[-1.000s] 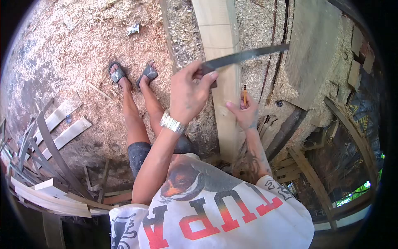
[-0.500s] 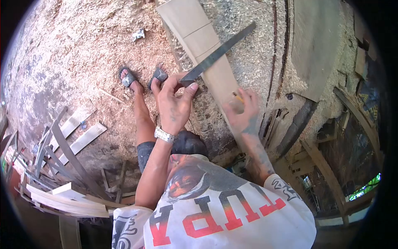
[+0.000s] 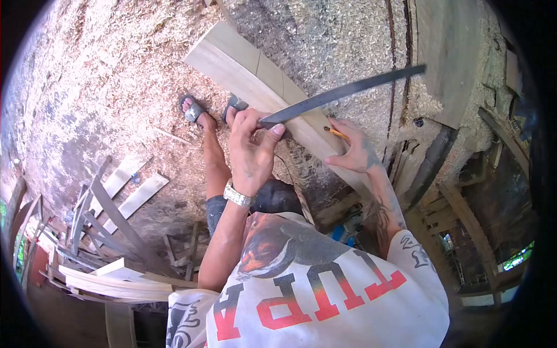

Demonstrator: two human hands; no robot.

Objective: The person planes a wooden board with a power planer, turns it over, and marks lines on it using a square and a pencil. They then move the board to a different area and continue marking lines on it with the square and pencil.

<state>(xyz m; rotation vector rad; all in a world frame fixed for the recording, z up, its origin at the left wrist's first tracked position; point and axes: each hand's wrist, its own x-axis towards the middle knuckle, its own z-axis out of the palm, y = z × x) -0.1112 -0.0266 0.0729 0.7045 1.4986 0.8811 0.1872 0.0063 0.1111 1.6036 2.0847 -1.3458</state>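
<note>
A long wooden board lies slantwise in front of me, dark lines drawn across its face. Over it crosses a dark metal square, its blade reaching past the board's right edge. My left hand, wearing a watch, pinches the near end of the square between thumb and fingers, beside the board's left edge. My right hand is closed around a yellow pencil, its dark tip pointing at the board. The right thumb rests on the board's face. Part of the left fingers is hidden behind the square.
Wood shavings cover the ground around my sandalled feet. Loose planks and stacked strips lie at the left. A wide board and dark timber stand to the right.
The board has turned, its far end swinging left and its side edge now showing. The square's blade has moved right and lies flatter. My right hand has risen slightly along the board.
</note>
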